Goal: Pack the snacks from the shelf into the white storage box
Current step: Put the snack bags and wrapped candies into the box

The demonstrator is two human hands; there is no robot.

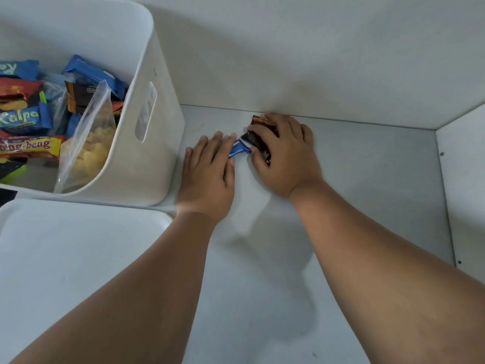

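Observation:
A white storage box [136, 164] stands at the left of the white shelf [367, 206], holding several snack packets and a clear bag of yellow crisps [91, 151]. Near the shelf's back wall, my left hand [207, 177] grips a small blue-and-white snack packet [240, 149] lying on the shelf. Right beside it, my right hand [283, 156] curls over a dark brown snack packet [258, 136] with an orange end. The two packets touch each other. My fingers hide much of both.
A white lid or second box top [78, 245] lies in front of the storage box at the lower left. The shelf's back wall [315, 61] and right side wall [464, 179] close the space.

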